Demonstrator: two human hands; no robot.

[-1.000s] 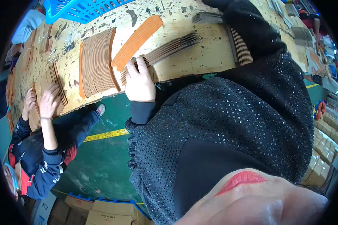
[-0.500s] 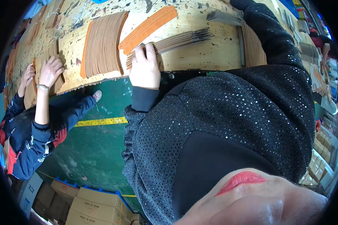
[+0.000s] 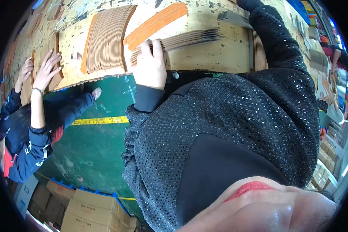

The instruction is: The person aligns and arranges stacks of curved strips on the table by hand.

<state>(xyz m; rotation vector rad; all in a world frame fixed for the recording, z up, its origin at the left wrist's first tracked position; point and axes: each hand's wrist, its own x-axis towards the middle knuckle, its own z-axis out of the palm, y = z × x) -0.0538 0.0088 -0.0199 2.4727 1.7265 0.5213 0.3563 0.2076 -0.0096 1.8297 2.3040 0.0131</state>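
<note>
My left hand (image 3: 150, 66) is at the table's near edge, its bent fingers closed over the left end of a fanned bundle of thin brown strips (image 3: 187, 38). The bundle slants up to the right, and its far end is dark. My thumb is hidden. Just beyond it lie flat, curved orange pieces (image 3: 156, 24), overlapping. A long row of brown curved pieces (image 3: 107, 40) stands packed together to the left, with an orange one at its left end. My right arm (image 3: 276, 36) reaches away at the upper right; its hand is beyond the picture's top edge.
Beside my right arm are a grey metal piece (image 3: 234, 18) and another row of brown strips (image 3: 260, 52). At left a co-worker's hands (image 3: 46, 71) are over similar stacks. Cardboard boxes (image 3: 91, 210) stand on the green floor (image 3: 100, 149) behind. The wooden table (image 3: 208, 58) is paint-spotted.
The view has shifted slightly. My left hand stays on the brown strips. The co-worker's nearer hand has spread its fingers over the stack.
</note>
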